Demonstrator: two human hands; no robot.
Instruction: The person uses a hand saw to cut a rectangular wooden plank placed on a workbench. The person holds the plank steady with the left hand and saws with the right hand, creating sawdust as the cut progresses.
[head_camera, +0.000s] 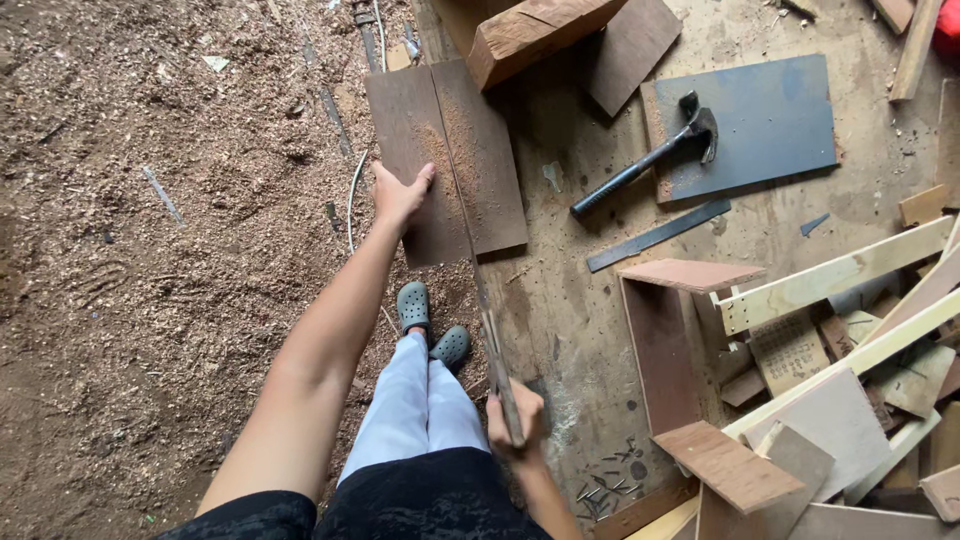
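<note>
Mid-cut: my right hand (517, 418) clenched on the handsaw (478, 290), blade in the kerf of the dark board (447, 160) lying on the bench. Left hand (398, 195) flat, pressing its left edge. I'd use long, light strokes and keep my fingers off the line.

arms: bare | top: black | trousers (420, 400): pale blue | clogs (413, 305): grey-green

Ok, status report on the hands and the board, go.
Left hand flat on dark board. Right hand grips handsaw, blade in cut. Hammer lies clear, right.
</note>
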